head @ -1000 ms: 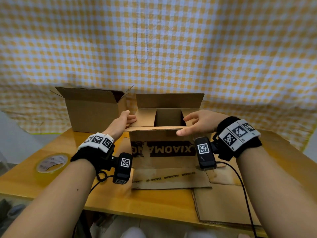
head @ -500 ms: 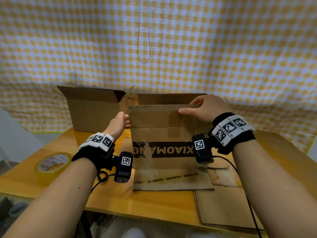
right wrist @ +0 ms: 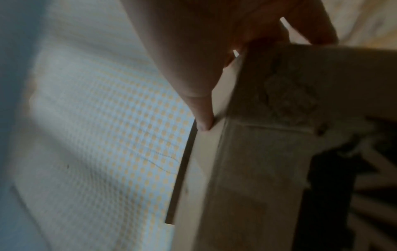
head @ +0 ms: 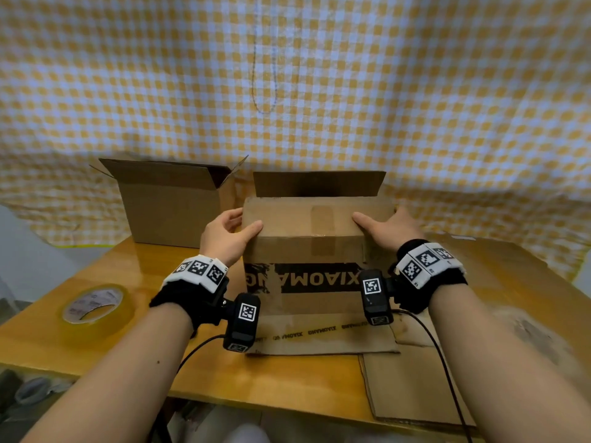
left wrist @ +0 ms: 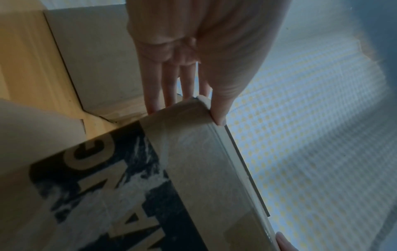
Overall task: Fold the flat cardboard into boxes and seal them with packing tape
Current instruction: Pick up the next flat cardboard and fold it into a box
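A brown cardboard box (head: 307, 282) printed XIAOMANG stands upright in the middle of the table. Its near top flap (head: 319, 219) lies folded flat over the opening, while the far flap (head: 316, 183) stands upright behind. My left hand (head: 233, 230) is at the box's top left corner, thumb (left wrist: 219, 108) on the flap and straight fingers along the left side. My right hand (head: 380, 225) presses the top right corner, thumb (right wrist: 201, 115) on the flap edge, the other fingers hidden over the right side.
A second open box (head: 172, 206) stands at the back left. A roll of clear packing tape (head: 94, 306) lies at the table's left. Flat cardboard (head: 412, 388) lies at the front right, under the box. A checked cloth hangs behind the wooden table (head: 128, 353).
The near flap, first folded outward, swung up and over and now lies flat on top of the box. Both hands moved to its top corners.
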